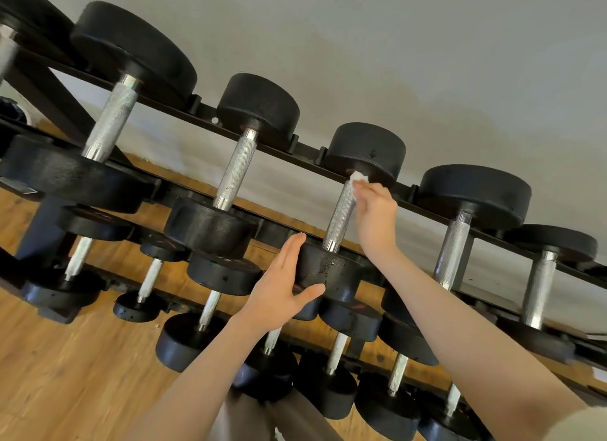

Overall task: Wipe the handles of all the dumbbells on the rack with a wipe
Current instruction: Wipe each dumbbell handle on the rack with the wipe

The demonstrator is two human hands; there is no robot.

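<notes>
I'm looking at the rack (437,211), its top rail carrying heavy, rigid dumbbells that won't budge easily. The third dumbbell (331,270) along that rail is in hand: my left hand (279,286) lies flat, fingers straight, steadying its near head. Its knurled handle (341,211) looks grippy, not slick. My right hand (374,211) pinches the soft, limp wipe (358,179) against the handle's far end.

On the top tier of the black rack (427,207), the right hand (374,211) presses a white wipe (358,179) against the upper end of one dumbbell's knurled handle (341,214). The left hand (282,283), fingers straight, rests against that dumbbell's near head (328,270).
</notes>
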